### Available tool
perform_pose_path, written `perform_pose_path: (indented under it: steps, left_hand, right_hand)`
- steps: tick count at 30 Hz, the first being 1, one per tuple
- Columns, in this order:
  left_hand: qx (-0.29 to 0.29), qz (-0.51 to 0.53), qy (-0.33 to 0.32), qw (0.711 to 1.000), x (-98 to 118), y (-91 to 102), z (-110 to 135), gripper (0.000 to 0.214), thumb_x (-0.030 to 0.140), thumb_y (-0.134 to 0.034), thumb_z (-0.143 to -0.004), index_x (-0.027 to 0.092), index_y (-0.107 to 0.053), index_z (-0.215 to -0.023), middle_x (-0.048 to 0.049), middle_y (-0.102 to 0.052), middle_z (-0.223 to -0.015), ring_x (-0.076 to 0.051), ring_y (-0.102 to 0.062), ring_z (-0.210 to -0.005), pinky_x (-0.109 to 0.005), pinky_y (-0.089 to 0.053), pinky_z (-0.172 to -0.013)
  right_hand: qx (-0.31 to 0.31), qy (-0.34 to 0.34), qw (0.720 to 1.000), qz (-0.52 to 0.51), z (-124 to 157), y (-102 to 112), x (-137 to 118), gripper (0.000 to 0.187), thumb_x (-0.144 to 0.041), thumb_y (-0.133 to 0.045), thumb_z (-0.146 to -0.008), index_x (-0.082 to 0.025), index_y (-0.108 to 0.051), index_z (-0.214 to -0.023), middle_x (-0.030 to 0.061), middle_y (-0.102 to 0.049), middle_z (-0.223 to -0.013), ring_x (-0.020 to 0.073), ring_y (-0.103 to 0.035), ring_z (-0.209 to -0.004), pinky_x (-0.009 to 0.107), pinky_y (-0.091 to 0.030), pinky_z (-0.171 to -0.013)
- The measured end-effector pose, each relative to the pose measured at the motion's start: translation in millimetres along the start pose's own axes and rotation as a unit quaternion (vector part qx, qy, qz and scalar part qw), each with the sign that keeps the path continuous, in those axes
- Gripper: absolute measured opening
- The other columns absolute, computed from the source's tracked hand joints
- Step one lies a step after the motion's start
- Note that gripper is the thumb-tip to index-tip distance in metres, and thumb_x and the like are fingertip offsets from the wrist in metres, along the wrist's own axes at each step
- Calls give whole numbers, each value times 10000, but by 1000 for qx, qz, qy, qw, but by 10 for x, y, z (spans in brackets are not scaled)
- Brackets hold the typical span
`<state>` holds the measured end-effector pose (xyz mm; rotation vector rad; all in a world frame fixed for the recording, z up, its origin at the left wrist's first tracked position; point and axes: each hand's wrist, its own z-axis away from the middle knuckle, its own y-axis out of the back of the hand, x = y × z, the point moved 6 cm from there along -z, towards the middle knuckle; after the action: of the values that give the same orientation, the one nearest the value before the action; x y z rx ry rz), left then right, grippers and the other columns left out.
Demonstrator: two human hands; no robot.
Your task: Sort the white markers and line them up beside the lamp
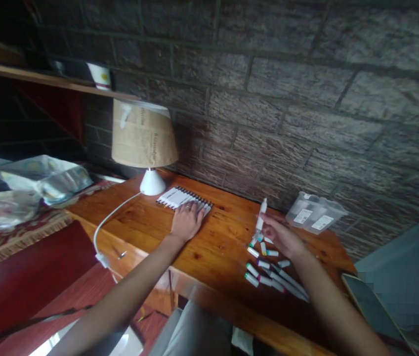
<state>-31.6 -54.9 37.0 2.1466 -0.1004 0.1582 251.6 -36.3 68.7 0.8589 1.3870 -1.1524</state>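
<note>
My left hand (186,221) lies flat, fingers stretched out, on the near end of a spiral-bound notebook (180,197) on the wooden desk (217,237). My right hand (280,236) pinches a white marker (260,215) and holds it upright above the desk. Several more white markers with coloured caps (269,273) lie loose on the desk just below and beside that hand.
A table lamp (143,141) with a paper shade stands behind the notebook, its white cord (110,217) running off the desk's left edge. A clear plastic case (315,212) lies by the brick wall. A phone (372,309) rests at the right. Plastic bags (42,175) lie left.
</note>
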Motion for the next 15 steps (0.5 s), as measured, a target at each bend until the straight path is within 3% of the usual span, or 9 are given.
perform_pose_path:
  steps: [4, 7, 9, 12, 14, 15]
  left_hand:
    - [18, 41, 13, 999, -30, 28, 33, 476, 459, -312, -976, 126, -633, -1089, -172, -639, -1177, -290, -573, -1106, -432, -404, -970]
    - [21, 60, 21, 998, -59, 54, 42, 468, 455, -300, -981, 140, -633, -1072, -155, -649, -1158, -273, -573, -1104, -418, -404, -975]
    - [22, 71, 34, 997, -103, 85, 32, 468, 460, -283, -984, 155, -634, -1034, -138, -668, -1097, -261, -588, -1068, -407, -414, -957]
    - [29, 85, 97, 991, -238, 142, 14, 491, 462, -237, -992, 164, -627, -985, -122, -687, -956, -253, -621, -971, -398, -436, -905]
    - [38, 95, 141, 985, -328, 175, 14, 504, 459, -212, -996, 167, -623, -982, -114, -689, -905, -248, -632, -934, -392, -441, -886]
    - [45, 102, 152, 982, -355, 188, 15, 505, 455, -206, -998, 170, -623, -990, -110, -690, -903, -244, -633, -934, -386, -440, -887]
  right_hand:
    - [-44, -43, 979, 194, -256, -438, 204, 253, -402, -738, -707, -163, -668, -751, -16, -578, -620, 90, -513, -556, 186, -332, -476]
    - [-110, 43, 934, 336, -458, -736, 215, 231, -378, -617, -800, -166, -641, -709, -15, -573, -600, 104, -512, -544, 202, -347, -485]
    - [-131, 130, 888, 421, -543, -897, 150, 171, -319, -583, -825, -174, -658, -777, 7, -626, -689, 128, -569, -623, 224, -415, -566]
    - [-144, 256, 780, 553, -583, -1111, 89, 136, -189, -587, -811, -200, -692, -897, 41, -669, -870, 156, -612, -768, 256, -461, -709]
    - [-173, 296, 719, 604, -589, -1228, 157, 208, -117, -584, -795, -220, -705, -929, 49, -666, -944, 164, -615, -842, 261, -467, -772]
    - [-190, 305, 703, 613, -590, -1271, 216, 241, -91, -576, -791, -226, -708, -941, 50, -663, -968, 165, -616, -872, 259, -470, -794]
